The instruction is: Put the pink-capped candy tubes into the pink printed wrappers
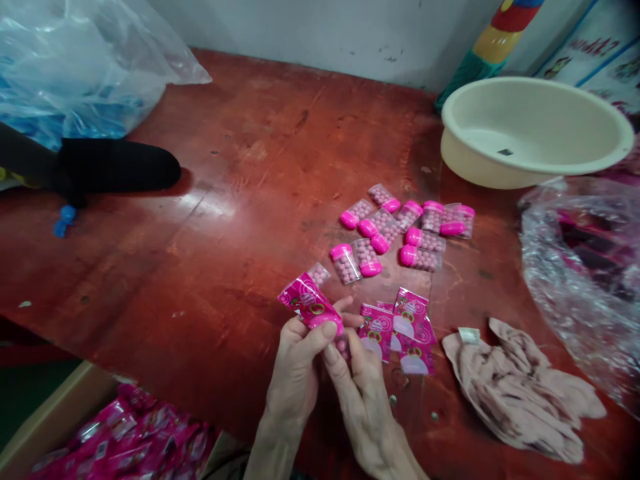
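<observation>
Near the table's front edge, my left hand (295, 363) pinches a shiny pink printed wrapper (306, 297) between thumb and fingers. My right hand (363, 390) is closed on the lower end of a small clear bottle of pink candy balls (342, 345). The bottle meets the wrapper's lower end; how far it reaches inside is hidden by my fingers. Several flat pink wrappers (413, 320) overlap just right of my hands. Beyond them lie several clear candy bottles with pink caps (345, 263). One more bottle (319, 274) is partly covered by the held wrapper.
A crumpled pinkish cloth (525, 393) lies at right, below a clear plastic bag (565, 300). A cream basin (465, 157) stands at back right. At left are a black rounded object (120, 165) and a large plastic bag (100, 60). A box of pink packets (125, 433) sits lower left.
</observation>
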`<state>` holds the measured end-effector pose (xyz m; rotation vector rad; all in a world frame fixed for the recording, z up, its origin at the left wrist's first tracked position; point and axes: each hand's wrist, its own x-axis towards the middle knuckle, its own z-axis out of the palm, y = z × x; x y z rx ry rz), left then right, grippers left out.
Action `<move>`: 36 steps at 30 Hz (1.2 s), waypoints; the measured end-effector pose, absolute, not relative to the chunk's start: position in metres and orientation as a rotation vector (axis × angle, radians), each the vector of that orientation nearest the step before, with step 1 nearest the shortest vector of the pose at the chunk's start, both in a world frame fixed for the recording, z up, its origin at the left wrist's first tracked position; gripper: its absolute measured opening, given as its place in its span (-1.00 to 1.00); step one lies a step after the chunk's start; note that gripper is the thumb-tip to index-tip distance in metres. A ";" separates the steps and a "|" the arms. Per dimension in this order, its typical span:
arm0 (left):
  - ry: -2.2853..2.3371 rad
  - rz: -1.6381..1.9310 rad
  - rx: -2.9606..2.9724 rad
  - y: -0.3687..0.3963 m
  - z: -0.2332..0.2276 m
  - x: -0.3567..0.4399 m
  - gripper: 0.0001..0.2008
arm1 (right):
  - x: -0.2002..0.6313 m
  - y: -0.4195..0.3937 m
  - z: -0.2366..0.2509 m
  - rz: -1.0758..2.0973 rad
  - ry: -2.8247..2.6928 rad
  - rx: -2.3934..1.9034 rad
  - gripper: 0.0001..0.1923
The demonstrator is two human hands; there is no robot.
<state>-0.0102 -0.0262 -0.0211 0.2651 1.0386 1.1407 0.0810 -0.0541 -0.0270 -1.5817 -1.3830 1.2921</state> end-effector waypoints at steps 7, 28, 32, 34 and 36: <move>0.949 1.117 0.232 -0.029 -0.018 -0.009 -0.81 | 0.085 -0.050 -0.028 1.454 -1.199 -1.445 -0.71; 1.054 1.202 0.281 -0.036 -0.019 0.008 -0.76 | 0.084 -0.062 -0.043 1.381 -0.902 -1.570 -0.60; 1.082 1.203 0.409 -0.041 -0.018 0.011 -0.75 | 0.083 -0.067 -0.051 1.274 -0.929 -1.682 -0.61; 1.082 1.204 0.434 -0.042 -0.020 0.009 -0.75 | 0.085 -0.064 -0.046 1.227 -1.103 -1.668 -0.67; 1.089 1.224 0.444 -0.040 -0.023 0.003 -0.79 | 0.092 -0.056 -0.036 1.191 -1.332 -1.605 -0.73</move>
